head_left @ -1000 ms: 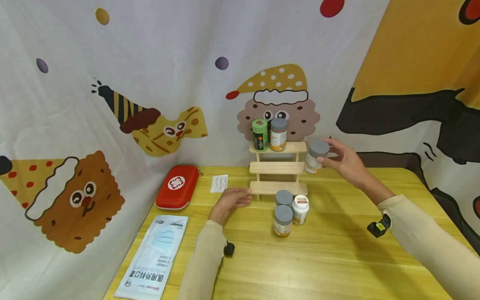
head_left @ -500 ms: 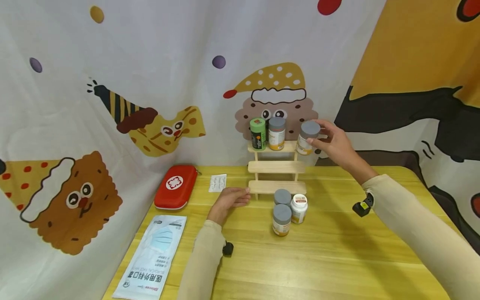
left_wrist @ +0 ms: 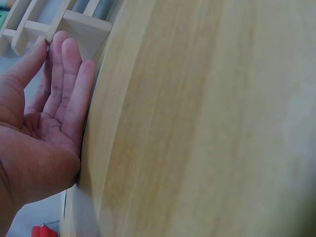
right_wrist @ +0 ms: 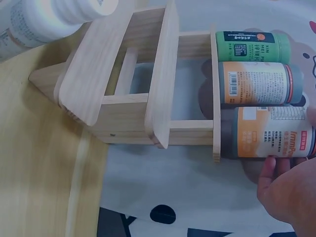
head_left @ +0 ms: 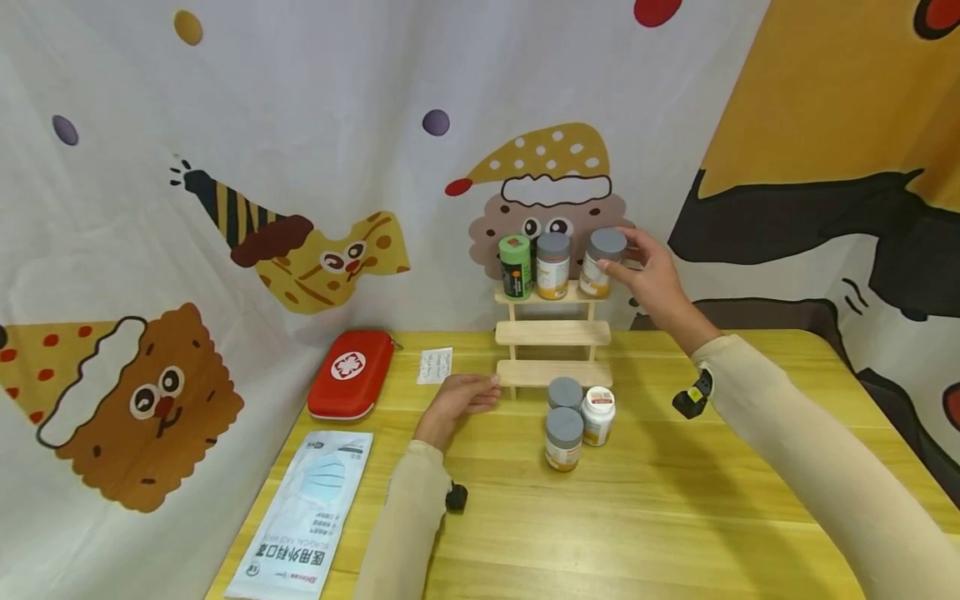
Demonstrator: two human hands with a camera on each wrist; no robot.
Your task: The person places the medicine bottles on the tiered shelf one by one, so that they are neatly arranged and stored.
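Note:
A three-tier wooden display rack [head_left: 553, 333] stands at the back of the table. My right hand [head_left: 654, 271] grips a grey-capped pill bottle [head_left: 596, 273] at the right end of the top tier; in the right wrist view a small gap shows between its base and the board. Beside it on that tier are another grey-capped bottle [head_left: 552, 271] and a green bottle [head_left: 516, 271], both upright. With thumb and fingertips, my left hand [head_left: 459, 404] pinches the left end of the bottom tier [head_left: 551, 372]. The left wrist view shows its fingers mostly straight.
Two grey-capped bottles [head_left: 563, 433] and a white bottle [head_left: 598, 418] stand before the rack. Left lie a red first-aid case [head_left: 351, 375], a small paper slip [head_left: 435, 366] and a packaged surgical mask [head_left: 303, 512]. A printed curtain [head_left: 315, 150] hangs behind.
My right hand has lifted the grey-capped bottle from beside the rack and carried it left over the right end of the top tier. The left hand has stayed at the rack.

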